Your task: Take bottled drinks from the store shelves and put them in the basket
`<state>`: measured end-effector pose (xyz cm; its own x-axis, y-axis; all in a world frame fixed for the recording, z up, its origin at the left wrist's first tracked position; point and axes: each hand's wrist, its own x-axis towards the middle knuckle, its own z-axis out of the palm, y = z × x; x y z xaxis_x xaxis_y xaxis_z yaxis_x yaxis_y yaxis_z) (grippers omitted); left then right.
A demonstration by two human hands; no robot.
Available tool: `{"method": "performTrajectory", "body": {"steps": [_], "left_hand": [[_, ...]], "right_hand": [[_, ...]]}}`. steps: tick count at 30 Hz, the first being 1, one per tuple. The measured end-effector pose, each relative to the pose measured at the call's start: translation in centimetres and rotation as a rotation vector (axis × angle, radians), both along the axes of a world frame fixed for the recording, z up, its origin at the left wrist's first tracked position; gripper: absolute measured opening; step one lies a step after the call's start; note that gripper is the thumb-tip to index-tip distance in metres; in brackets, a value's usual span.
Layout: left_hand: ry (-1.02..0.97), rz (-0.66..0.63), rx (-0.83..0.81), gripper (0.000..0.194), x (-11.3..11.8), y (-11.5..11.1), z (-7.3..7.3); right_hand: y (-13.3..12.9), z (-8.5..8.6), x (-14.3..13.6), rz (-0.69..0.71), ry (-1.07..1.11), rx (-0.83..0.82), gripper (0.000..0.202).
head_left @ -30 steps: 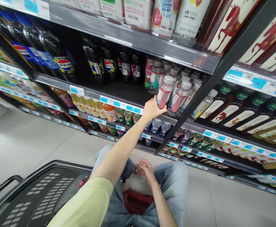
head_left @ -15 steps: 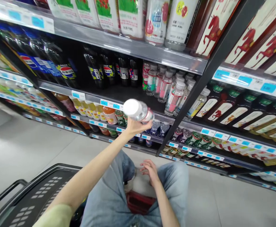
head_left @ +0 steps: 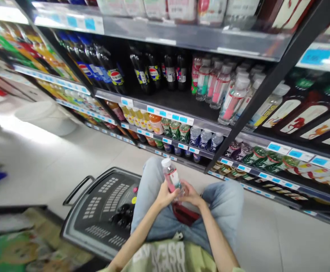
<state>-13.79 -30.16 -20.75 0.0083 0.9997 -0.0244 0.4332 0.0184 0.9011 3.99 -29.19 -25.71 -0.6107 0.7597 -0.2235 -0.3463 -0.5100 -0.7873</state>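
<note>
A clear drink bottle (head_left: 173, 176) with a white cap and a red, white and pink label is held above my lap, its cap tilted away from me toward the shelves. My left hand (head_left: 164, 197) is wrapped round the bottle's left side and lower half. The fingers of my right hand (head_left: 191, 194) are closed on its lower right side near the base. Similar white-capped bottles (head_left: 234, 100) stand together at the right end of the middle shelf. Behind my hands, a dark red object (head_left: 184, 214) is partly hidden between my legs.
A dark shopping basket (head_left: 108, 196) with dark bottles inside stands on the floor by my left leg. Drink shelves (head_left: 165, 100) span the front, with cola bottles (head_left: 115, 77) at left. A white tub (head_left: 47, 117) sits farther left. Packaged goods (head_left: 14, 249) lie at the lower left.
My left hand has brought the bottle down from in front of the shelf to above my lap. My right hand has risen and closed on it. The view has shifted, showing more of the basket.
</note>
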Motion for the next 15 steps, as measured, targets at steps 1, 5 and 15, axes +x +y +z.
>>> {"method": "performTrajectory", "body": {"steps": [1,5,15], "left_hand": [[0.012,-0.005,-0.044,0.062,0.5,0.2,0.3],[-0.003,-0.141,-0.116,0.064,1.5,0.9,0.6],[-0.003,-0.209,-0.095,0.060,2.9,1.3,-0.9]], "right_hand": [[-0.2,0.1,-0.1,-0.016,-0.050,0.002,0.088],[-0.9,0.2,-0.3,-0.159,-0.191,0.030,0.069],[-1.8,-0.3,-0.5,-0.409,-0.328,0.099,0.059]]}}
